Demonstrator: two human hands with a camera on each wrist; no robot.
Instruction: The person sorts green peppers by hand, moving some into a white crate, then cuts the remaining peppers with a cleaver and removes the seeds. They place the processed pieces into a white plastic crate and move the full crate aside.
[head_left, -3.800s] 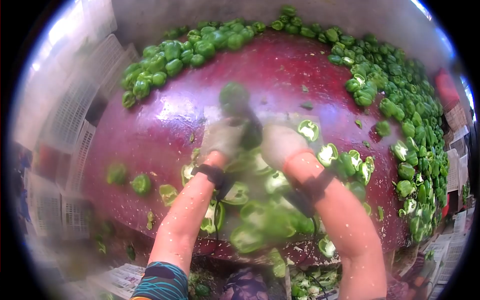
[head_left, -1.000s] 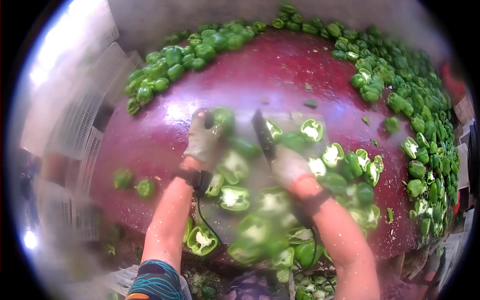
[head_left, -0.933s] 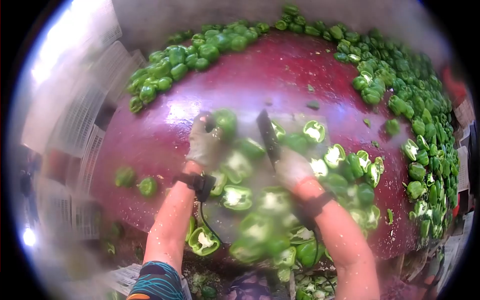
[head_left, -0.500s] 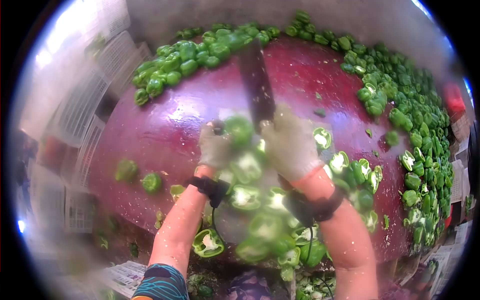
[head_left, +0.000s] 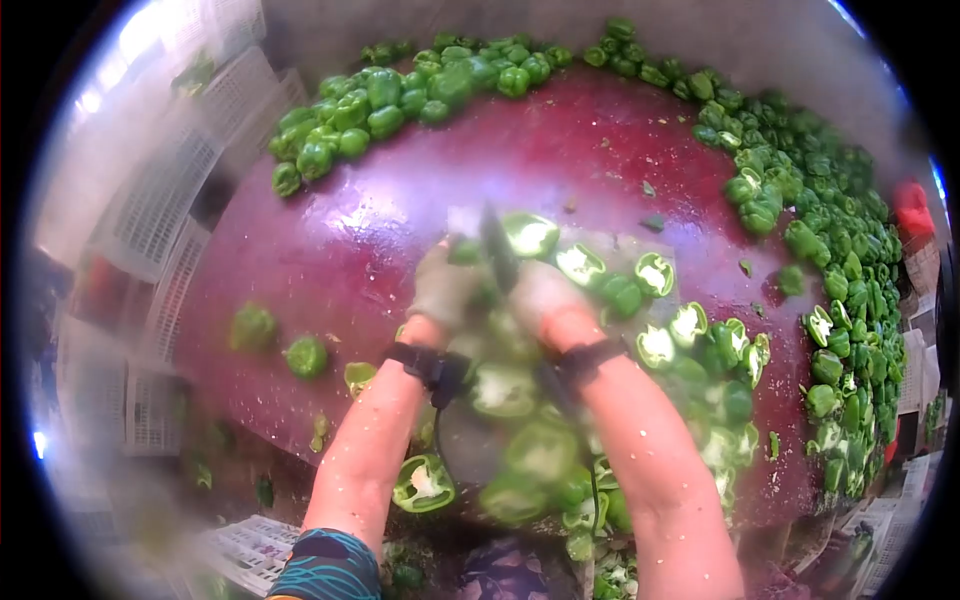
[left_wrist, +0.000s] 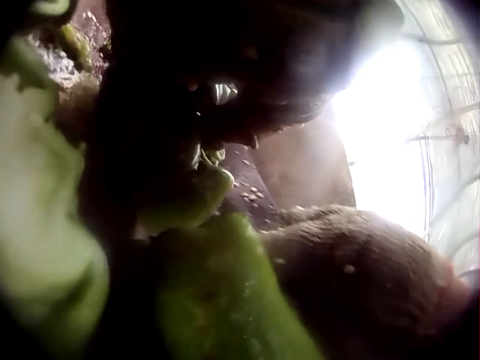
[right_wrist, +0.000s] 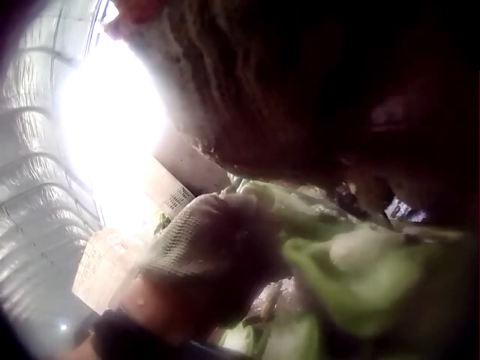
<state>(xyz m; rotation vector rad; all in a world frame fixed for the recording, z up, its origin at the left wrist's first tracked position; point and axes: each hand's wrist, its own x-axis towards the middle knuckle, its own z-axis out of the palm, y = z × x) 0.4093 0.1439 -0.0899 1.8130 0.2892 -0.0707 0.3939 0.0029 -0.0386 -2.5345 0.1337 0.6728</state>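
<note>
In the head view my gloved right hand (head_left: pixel 542 294) grips a dark-bladed knife (head_left: pixel 494 248), its blade pointing away from me. Beside it, my gloved left hand (head_left: pixel 442 284) holds a green bell pepper (head_left: pixel 465 250), only part of which shows next to the blade. A pepper half (head_left: pixel 530 235) with its pale core facing up lies just right of the knife. More cut halves (head_left: pixel 580 264) spread to the right and below my hands. Both wrist views are dark; the left one shows a pepper piece (left_wrist: pixel 232 289) close up, the right one the gloved left hand (right_wrist: pixel 206 236).
A red table surface (head_left: pixel 590 140) stretches ahead. Whole peppers are heaped at the back left (head_left: pixel 380 100), with a larger heap (head_left: pixel 840 240) along the right. Two whole peppers sit at the left, one of them a rounded pepper (head_left: pixel 306 356). Pale crates (head_left: pixel 165 205) stand beyond the left edge.
The knife, raised over the table half a second ago, is now down beside my left hand. The pepper held there is now in parts, with one half lying right of the blade.
</note>
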